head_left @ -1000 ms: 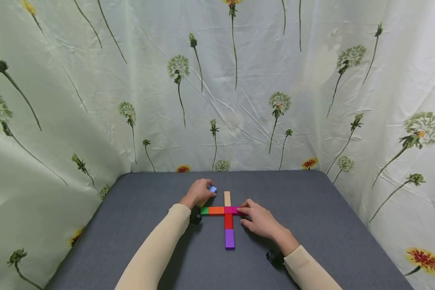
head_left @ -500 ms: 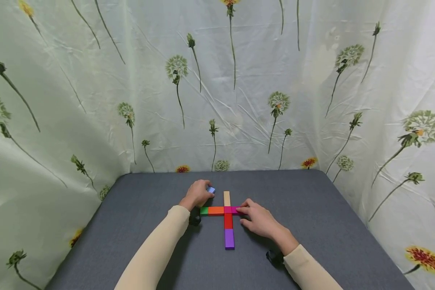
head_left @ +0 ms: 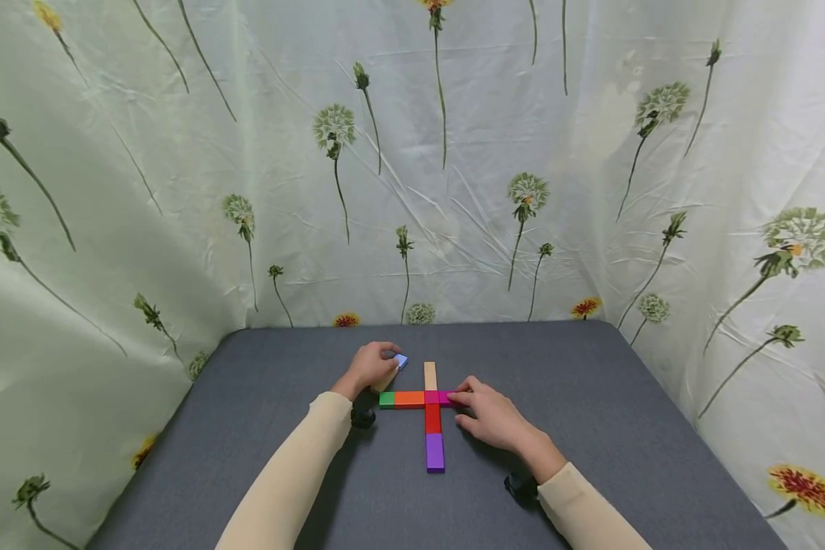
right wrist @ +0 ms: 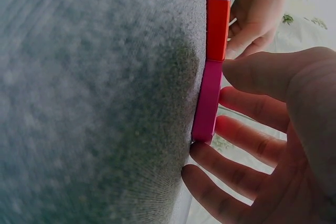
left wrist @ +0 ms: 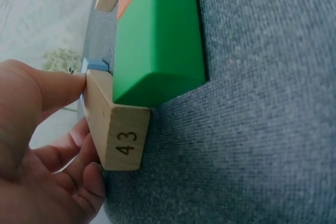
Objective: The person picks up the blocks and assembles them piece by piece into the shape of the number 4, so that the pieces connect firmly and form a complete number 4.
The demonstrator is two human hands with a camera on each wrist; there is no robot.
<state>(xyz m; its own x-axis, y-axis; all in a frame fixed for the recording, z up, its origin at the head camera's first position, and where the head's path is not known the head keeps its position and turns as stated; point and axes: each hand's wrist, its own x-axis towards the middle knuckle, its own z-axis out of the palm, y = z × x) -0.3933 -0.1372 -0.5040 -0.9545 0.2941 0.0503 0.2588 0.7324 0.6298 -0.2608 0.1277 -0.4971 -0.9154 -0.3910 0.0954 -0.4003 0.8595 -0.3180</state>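
Left of the cross of coloured blocks, my left hand point(head_left: 370, 367) pinches a plain wooden block point(left wrist: 123, 135) marked 43 between thumb and fingers. A light blue block point(head_left: 401, 361) lies at its far end. The wooden block is beside the green block point(left wrist: 157, 40), which ends the cross's left arm; whether they touch I cannot tell. My right hand point(head_left: 498, 418) rests its relaxed fingertips on the magenta block point(right wrist: 209, 98) of the right arm. In the right wrist view its thumb point(right wrist: 252, 72) lies near the joint with the red block point(right wrist: 218, 30).
An orange block point(head_left: 409, 400) joins the green one to the centre. A tan block point(head_left: 430, 376) forms the far arm, a purple block point(head_left: 435, 453) the near end. All lie on a grey cloth-covered table point(head_left: 247, 458), before a flowered curtain point(head_left: 282, 153).
My left hand has shifted slightly left, and more of the wooden block behind the blue one shows. My right hand stays on the magenta block.
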